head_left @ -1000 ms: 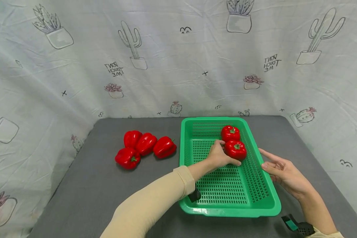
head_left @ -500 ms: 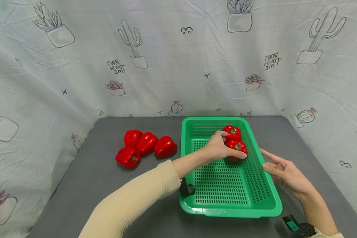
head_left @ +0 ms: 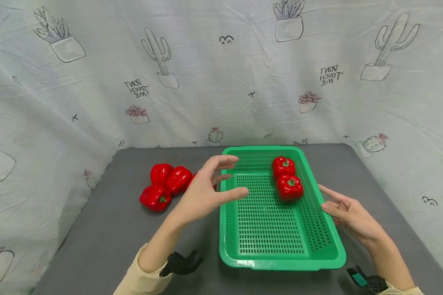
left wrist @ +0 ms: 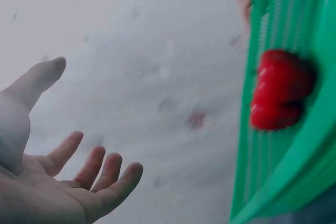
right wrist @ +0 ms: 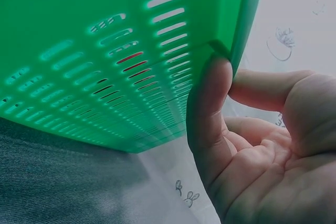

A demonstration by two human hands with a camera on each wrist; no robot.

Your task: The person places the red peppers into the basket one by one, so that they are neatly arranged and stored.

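Observation:
My left hand (head_left: pixel 203 194) hovers left of the green plastic basket (head_left: pixel 280 263), its fingers spread and loosely bent with nothing between them. It covers much of one red bell pepper on the table. In the left wrist view, this hand (left wrist: pixel 63 182) is apart from the basket (left wrist: pixel 242 129). Two red bell peppers lie inside along the basket's right side, a far one (head_left: pixel 283 167) and a nearer one (head_left: pixel 289 188). At the right rim, my right hand (head_left: pixel 354 217) pinches the edge; the right wrist view has its thumb and finger (right wrist: pixel 210 98) at the lip.
Several red bell peppers (head_left: pixel 156 197) sit grouped on the grey table (head_left: pixel 110 237), left of the basket. A white curtain (head_left: pixel 199 94) with cactus drawings hangs behind and along the sides. Dark wrist straps (head_left: pixel 182 263) are on both arms.
My left hand has let go of the nearer bell pepper in the basket and moved left, out over the basket's left rim. The right hand stays at the right rim.

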